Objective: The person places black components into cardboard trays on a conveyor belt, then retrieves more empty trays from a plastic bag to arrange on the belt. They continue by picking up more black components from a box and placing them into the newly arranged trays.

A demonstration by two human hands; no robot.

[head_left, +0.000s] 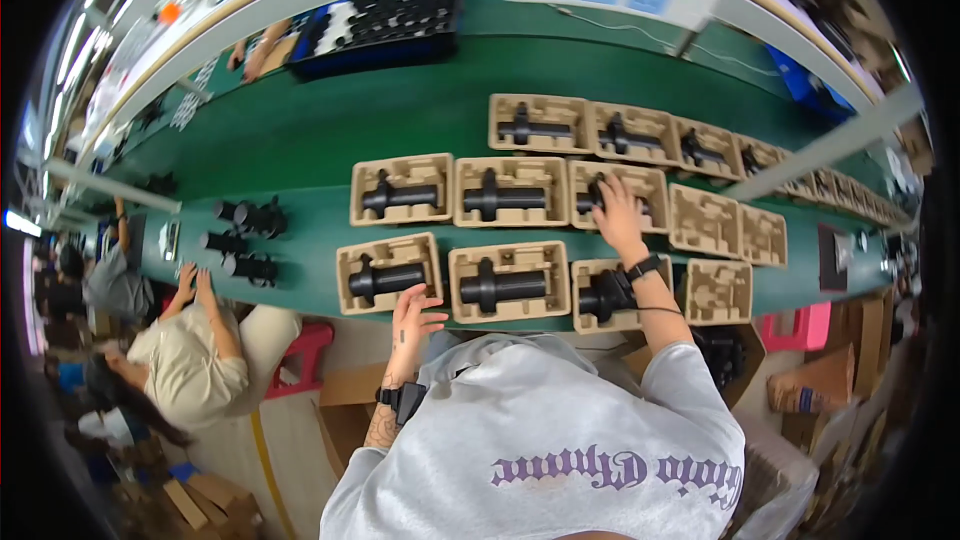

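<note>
Resting over a brown pulp tray [652, 178], the right hand [620, 202] half hides the black tubular device [586, 204] seated inside.
From where I stand, its fingers look fanned out, though I can't tell whether they grip or merely touch. The left hand [410, 318] is spread wide with nothing in it, just beside the near-left tray [346, 262] and the second device [385, 282] lying there; whether a fingertip meets the rim, I can't say. Moulded hollows seem meant to stop each round body rolling, and the rows on the green bench [290, 130] presumably keep the trays within easy reach. Rightward, an unfilled tray [720, 292] shows its bare pockets.
</note>
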